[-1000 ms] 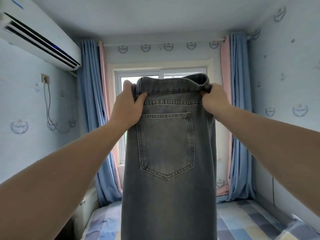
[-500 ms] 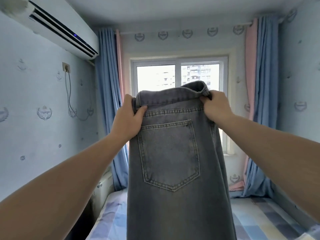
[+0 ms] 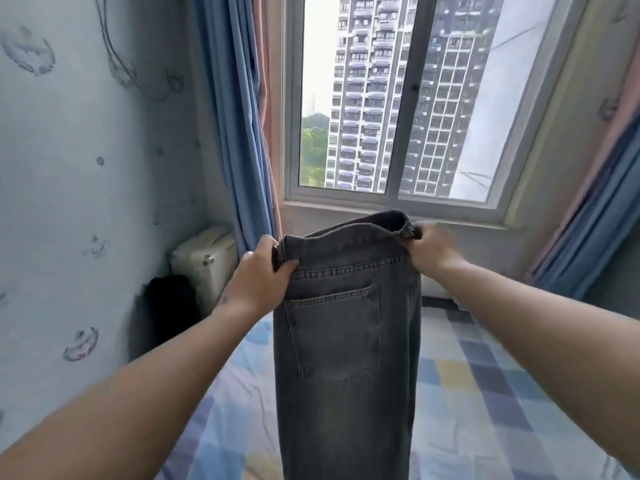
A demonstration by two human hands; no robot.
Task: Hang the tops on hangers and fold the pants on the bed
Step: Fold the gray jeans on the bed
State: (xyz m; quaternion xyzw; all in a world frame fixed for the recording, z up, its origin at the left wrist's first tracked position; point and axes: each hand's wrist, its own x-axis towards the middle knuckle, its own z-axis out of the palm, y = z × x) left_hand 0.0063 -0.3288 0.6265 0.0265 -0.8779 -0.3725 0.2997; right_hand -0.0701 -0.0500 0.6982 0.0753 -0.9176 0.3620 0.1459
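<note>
Fingers (image 3: 265,245) round jeans (image 3: 346,358) waistband ends

Left hand (image 3: 258,285), right hand (image 3: 431,251) forward, fingers (image 3: 265,244) curled.

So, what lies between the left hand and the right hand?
In the head view, only the grey jeans: their waistband runs from the left hand to the right hand, and each hand grips one end.

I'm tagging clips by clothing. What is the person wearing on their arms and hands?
The left forearm and right forearm are bare to the frame's edge, no sleeve in view. The left hand and right hand wear no gloves; no watch, bracelet or ring is visible.
</note>
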